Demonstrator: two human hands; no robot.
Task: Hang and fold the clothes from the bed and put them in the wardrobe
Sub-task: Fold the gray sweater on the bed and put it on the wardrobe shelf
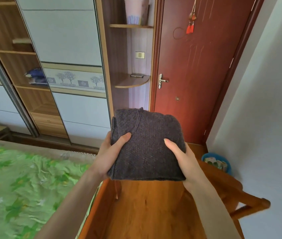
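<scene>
Item: dark charcoal knitted garment (147,145), folded into a thick, roughly square bundle. Ribbed knit texture, faintly flecked; a raised seam runs diagonally across the top face. A rolled fold shows at its upper left corner, and the near edge is a straight, doubled hem. Location: you hold it in the air in front of you, above the orange-brown wooden surface (145,209) beside the bed, clear of both.

Left hand (109,156): you grip the bundle's left side, thumb pressed on top, the fingers curled underneath and out of sight.

Right hand (183,159): you grip the right side likewise, thumb laid on the top face, the fingers wrapped under the edge.

Bed with green leaf-patterned cover (16,183): lower left, its cover wrinkled.

Wardrobe with pale sliding panels and wooden shelves (62,49): ahead and to the left. One panel stands slid aside, showing open wooden compartments; a dark blue folded item (35,75) lies on a middle shelf. A band of tree prints crosses the panels.

Rounded corner shelves (130,81): at the wardrobe's right end; a dark flat phone-like object (136,75) rests on the middle one, and a pale pink bag (136,12) stands on the upper one.

Red-brown door with silver handle (197,69): closed, directly ahead; a red tassel ornament (191,23) hangs on it.

Blue basin (217,162): on the floor at right, near the wall, contents unclear.
</scene>
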